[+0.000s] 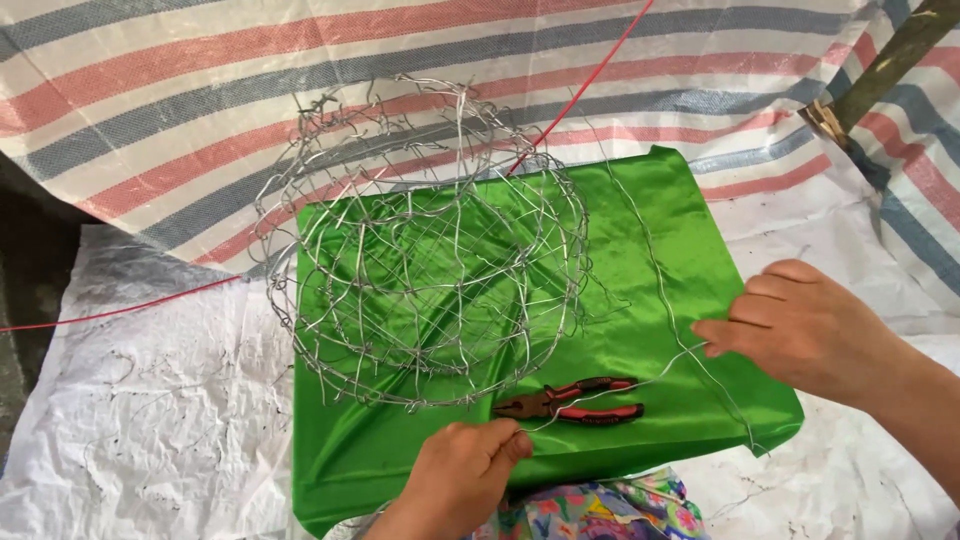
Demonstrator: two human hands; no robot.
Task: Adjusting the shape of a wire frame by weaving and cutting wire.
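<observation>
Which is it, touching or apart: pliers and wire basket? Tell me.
Apart. The head view shows green cloth between the pliers and the wire basket rim.

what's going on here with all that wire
A person holds a length of thin wire stretched between both hands: the left hand pinches one end near the bottom of the view, the right hand grips it further along. A round wire basket sits on a green cloth in front of them. Red-handled pliers lie on the cloth, untouched, just under the stretched wire.
</observation>
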